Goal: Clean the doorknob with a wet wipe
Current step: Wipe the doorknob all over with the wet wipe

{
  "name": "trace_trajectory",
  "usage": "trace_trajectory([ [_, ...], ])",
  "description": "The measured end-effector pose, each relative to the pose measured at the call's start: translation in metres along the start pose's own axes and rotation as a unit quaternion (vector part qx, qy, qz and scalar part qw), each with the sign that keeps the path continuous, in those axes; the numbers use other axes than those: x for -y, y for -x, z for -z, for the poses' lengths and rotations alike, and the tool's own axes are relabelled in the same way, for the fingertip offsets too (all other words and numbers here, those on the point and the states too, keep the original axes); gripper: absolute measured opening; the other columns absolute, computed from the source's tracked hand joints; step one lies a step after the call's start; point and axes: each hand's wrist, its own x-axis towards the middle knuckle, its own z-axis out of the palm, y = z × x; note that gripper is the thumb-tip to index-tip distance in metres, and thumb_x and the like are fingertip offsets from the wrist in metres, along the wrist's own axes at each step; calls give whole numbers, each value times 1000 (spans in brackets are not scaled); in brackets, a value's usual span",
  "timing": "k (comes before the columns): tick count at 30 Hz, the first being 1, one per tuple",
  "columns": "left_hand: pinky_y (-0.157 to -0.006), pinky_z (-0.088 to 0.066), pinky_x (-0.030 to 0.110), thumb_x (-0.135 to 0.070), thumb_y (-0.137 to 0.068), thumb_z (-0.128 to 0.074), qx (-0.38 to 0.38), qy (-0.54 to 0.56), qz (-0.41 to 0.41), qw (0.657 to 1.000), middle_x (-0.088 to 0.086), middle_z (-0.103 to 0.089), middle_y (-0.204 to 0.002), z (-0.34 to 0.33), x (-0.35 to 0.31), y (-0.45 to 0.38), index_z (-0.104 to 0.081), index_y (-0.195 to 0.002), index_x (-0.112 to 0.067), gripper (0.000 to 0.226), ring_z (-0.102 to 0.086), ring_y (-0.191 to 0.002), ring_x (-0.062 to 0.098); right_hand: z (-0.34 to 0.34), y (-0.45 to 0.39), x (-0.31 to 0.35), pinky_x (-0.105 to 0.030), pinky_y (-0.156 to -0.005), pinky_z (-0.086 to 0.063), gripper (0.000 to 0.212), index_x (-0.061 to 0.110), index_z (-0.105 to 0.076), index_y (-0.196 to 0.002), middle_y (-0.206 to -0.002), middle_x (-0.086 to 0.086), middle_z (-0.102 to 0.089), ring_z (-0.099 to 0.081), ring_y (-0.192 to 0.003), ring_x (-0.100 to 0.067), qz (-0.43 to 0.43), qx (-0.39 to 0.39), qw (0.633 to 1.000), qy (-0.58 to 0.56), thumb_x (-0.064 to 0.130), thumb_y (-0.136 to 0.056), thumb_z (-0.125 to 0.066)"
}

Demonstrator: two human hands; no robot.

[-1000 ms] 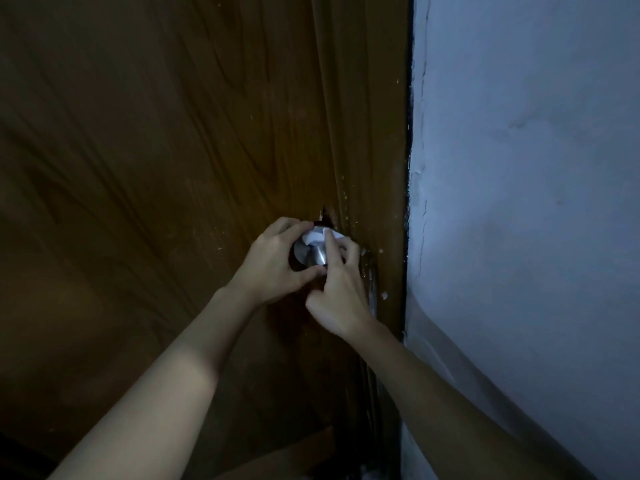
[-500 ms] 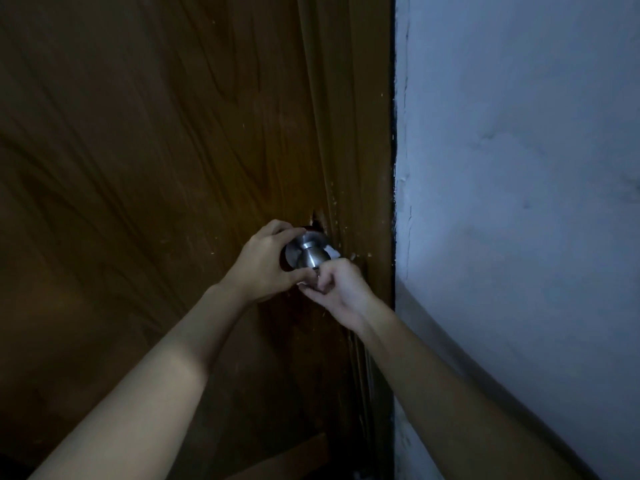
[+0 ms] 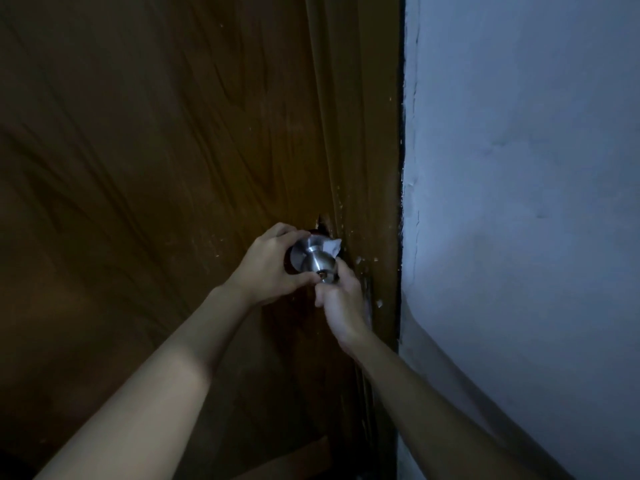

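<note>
A round silver doorknob [image 3: 317, 260] sticks out of a dark brown wooden door [image 3: 156, 168]. My left hand [image 3: 268, 265] cups the knob's base plate from the left, with the thumb under the knob. My right hand [image 3: 341, 299] is below and right of the knob, fingers curled on a white wet wipe [image 3: 333, 247]. A corner of the wipe shows behind the knob's right side, against the base plate. Most of the wipe is hidden by the knob and my fingers.
A chipped gap in the wood [image 3: 322, 223] sits just above the knob. The door frame [image 3: 377, 168] runs down the right of the door. A pale painted wall [image 3: 519, 202] fills the right side, close to my right arm.
My right hand has dropped from on top of the knob to below it, pulling the wipe down and around. The knob's face is now uncovered. My left hand has stayed on the base.
</note>
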Motion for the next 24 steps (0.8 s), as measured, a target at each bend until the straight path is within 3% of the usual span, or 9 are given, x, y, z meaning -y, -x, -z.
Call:
trace_trajectory([
  [2,-87,-42,24,-41,-68,-74,-3,6,3,1000,5,-50,-122,-1,2,1,-48,-127,-17,69,-50,-109,16,-1,0,-5,-14,-60,-43,75,26,-30,-141,-131,1,-43,-50,-91,-3,22,-5,999,44,-5,-75,-49],
  [4,-88,-43,26,-40,-68,-75,-5,14,2,1000,6,-51,-122,-1,3,1,-49,-127,-16,69,-50,-109,16,-1,0,-8,-18,-70,-44,79,26,-26,-142,-135,0,-39,-48,-99,-5,18,7,1000,25,-7,-74,-48],
  [7,-86,-42,25,-37,-67,-75,-12,16,0,1000,6,-51,-122,-2,2,0,-49,-126,-17,67,-49,-107,14,3,-5,-5,-46,-107,-34,55,12,-42,-133,-132,-14,-48,-47,-119,-24,-64,22,975,-210,-2,-79,-41],
  [8,-85,-41,24,-37,-67,-76,-15,14,2,1000,6,-50,-122,-3,3,1,-49,-126,-17,67,-47,-105,13,6,-9,-4,-48,-111,-29,44,6,-46,-128,-129,-17,-51,-49,-118,-27,-107,26,947,-303,7,-85,-41],
  [10,-83,-39,23,-36,-68,-75,-17,11,0,1000,7,-50,-123,-4,4,2,-48,-127,-16,68,-43,-103,9,9,-14,-2,-47,-112,-28,46,1,-45,-128,-129,-21,-52,-51,-118,-31,-180,31,891,-415,29,-92,-43],
  [14,-81,-37,18,-39,-68,-74,-17,18,-7,1000,6,-49,-122,-3,5,3,-47,-127,-17,68,-43,-104,8,5,-20,8,-45,-104,-37,44,1,-47,-126,-127,-24,-53,-53,-115,-34,-251,-21,850,-463,29,-92,-50],
  [18,-79,-34,7,-42,-68,-73,-1,35,-18,999,3,-47,-126,-1,7,6,-44,-131,-17,73,-43,-109,7,-1,-18,10,-40,-87,-47,32,4,-53,-121,-117,-21,-60,-58,-108,-31,-268,-83,867,-411,19,-93,-46],
  [21,-81,-33,5,-39,-68,-75,16,57,-19,998,0,-43,-130,2,8,9,-39,-134,-17,78,-39,-113,5,-3,-11,8,-37,-81,-48,26,1,-55,-114,-96,-20,-65,-62,-87,-27,-265,-69,885,-376,13,-91,-48],
  [24,-89,-35,10,-29,-69,-76,13,138,12,990,-5,-45,-128,5,9,17,-42,-132,-19,72,-44,-114,4,2,-2,0,-32,-73,-52,20,2,-62,-103,-87,-16,-72,-67,-85,-24,-257,-34,901,-349,12,-90,-49],
])
